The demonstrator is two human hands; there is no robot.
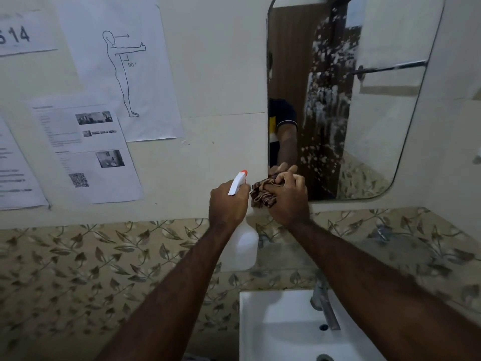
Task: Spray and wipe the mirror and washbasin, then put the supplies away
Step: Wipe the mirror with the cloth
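While the spray bottle (240, 246) is gripped at the neck by the left hand (227, 204), its white trigger head with the orange nozzle tip stands clear above the knuckles and its pale, translucent body hangs below the wrist, in front of the leaf-patterned tiles (78, 256). A light, fairly stiff plastic container is to be expected (the fill level cannot be read), and it is best held where it is held now, at the neck under the trigger, since the smooth body may turn slippery when wet.

A bunched cloth (263, 192), brown with a striped or checked pattern, is enclosed by the right hand (287, 198) and is pressed at the lower left corner of the mirror (377, 113). The cloth is soft and shapeless and is judged to conform to the glass; a full-palm hold on the wad suits it better than a fingertip pinch.

The mirror is a fixed wall panel with rounded corners, rigid and fragile, so even, moderate pressure is advised. Its middle band is covered with white foam specks and downward runs, while the right part appears clear. A reflected arm and dark sleeve are seen at its left edge.

The white washbasin (286, 321) sits below, with a metal tap (324, 306) at its rear; no foam is seen on it.
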